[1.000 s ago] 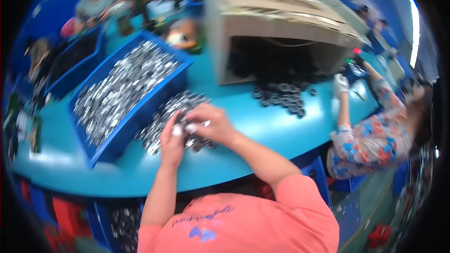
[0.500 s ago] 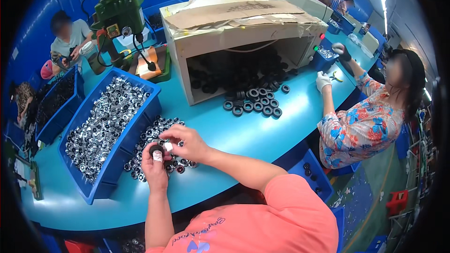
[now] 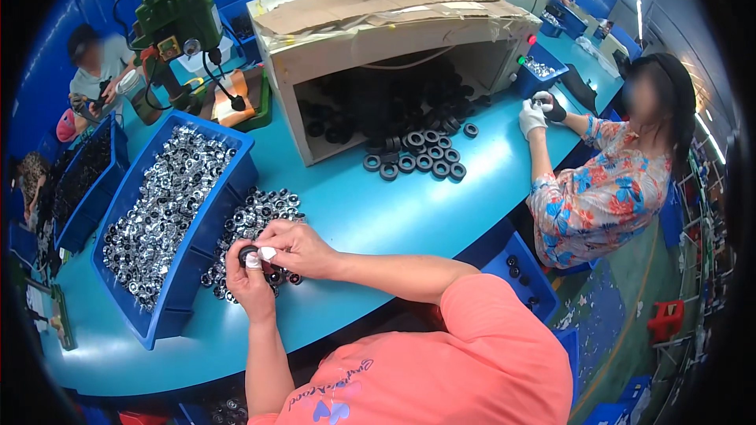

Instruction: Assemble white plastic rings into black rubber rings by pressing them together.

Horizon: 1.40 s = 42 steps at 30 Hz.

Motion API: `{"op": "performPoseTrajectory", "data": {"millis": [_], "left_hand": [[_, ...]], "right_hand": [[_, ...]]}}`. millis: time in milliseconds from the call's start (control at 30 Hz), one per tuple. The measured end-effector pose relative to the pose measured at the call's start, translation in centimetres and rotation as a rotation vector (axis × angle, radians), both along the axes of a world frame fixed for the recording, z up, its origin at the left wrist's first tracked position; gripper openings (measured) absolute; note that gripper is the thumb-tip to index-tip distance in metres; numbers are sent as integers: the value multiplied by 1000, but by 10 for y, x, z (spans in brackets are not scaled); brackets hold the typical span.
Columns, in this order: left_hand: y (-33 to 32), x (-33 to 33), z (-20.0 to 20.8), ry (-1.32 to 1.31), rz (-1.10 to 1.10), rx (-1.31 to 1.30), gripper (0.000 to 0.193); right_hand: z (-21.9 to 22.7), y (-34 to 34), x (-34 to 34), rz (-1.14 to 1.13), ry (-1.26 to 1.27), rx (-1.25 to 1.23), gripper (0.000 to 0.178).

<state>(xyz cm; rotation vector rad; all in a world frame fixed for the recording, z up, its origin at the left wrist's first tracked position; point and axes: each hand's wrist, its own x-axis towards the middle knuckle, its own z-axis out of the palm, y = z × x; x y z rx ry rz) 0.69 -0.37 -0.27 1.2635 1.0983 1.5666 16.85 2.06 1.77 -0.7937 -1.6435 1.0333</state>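
Observation:
My left hand (image 3: 251, 290) is closed round a black ring (image 3: 246, 252), its thumb wrapped in white. Close against it, my right hand (image 3: 303, 249) has its fingers pinched together, also with a white wrap; whatever may be between them is hidden. Both hands are over a loose heap of shiny silver and black round metal parts (image 3: 264, 206). To the left of the heap stands a long blue bin (image 3: 206, 224) full of similar silver parts.
A white box-like machine (image 3: 276, 94) with cardboard on top holds many black rings; several rings (image 3: 429, 153) spill out in front. A green drill press (image 3: 177, 12) stands at the back left. A gloved co-worker (image 3: 606, 189) sits on the right beside the blue-green table (image 3: 354, 197).
My right fingers have come down against the ring in my left hand. The co-worker's two gloved hands, apart before, are now together. The whole view has shifted slightly.

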Motion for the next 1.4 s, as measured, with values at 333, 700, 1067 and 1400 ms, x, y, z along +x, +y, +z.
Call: {"op": "performPoseTrajectory", "data": {"millis": [333,700,1067,1400], "left_hand": [[3,-5,8,-22,-188,-82,35],[6,-11,20,80,-274,-171,35],[0,-3,10,229,-32,-50,30],[4,-4,4,66,-110,-92,32]], "right_hand": [[3,16,11,5,-43,-91,23],[4,13,12,-3,40,-125,21],[11,5,8,-54,12,-46,21],[3,14,8,29,148,-140,17]]}}
